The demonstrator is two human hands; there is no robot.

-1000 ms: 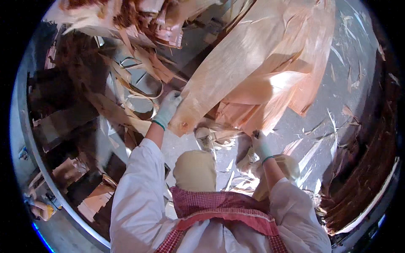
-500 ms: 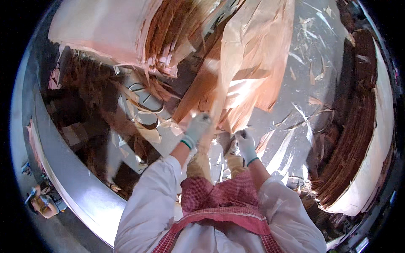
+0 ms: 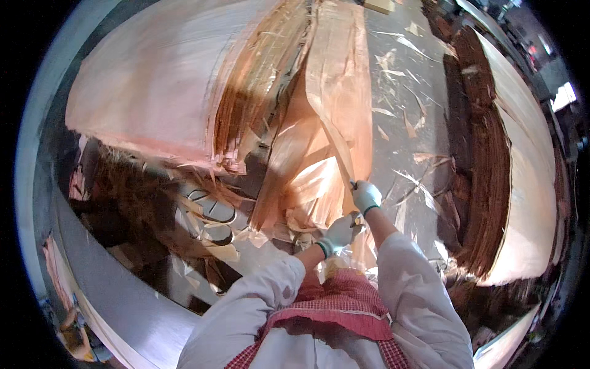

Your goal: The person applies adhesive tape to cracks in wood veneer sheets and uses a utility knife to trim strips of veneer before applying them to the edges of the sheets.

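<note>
A long, narrow strip of wood veneer (image 3: 332,132) runs up from my hands along a tan veneer sheet (image 3: 350,80). My gloved right hand (image 3: 367,195) is closed on the strip, fingertips pinching its edge. Lower and to the left, my gloved left hand (image 3: 341,235) is closed round the strip's lower part, which hangs beside its fingers; the exact grip is partly hidden. Loose, crumpled veneer sheets (image 3: 313,184) lie just beyond my left hand, brightly lit in the middle.
A tall stack of pale veneer (image 3: 153,80) stands at the far left, another stack (image 3: 485,178) at the right. Veneer scraps (image 3: 412,123) litter the grey floor. Dark metal loops (image 3: 212,206) lie among scraps at left. A smooth grey curved surface (image 3: 147,313) borders the near left.
My left hand has moved right and down toward my body. My right hand has come up and taken hold of the strip. The view has shifted, showing more of the left stack.
</note>
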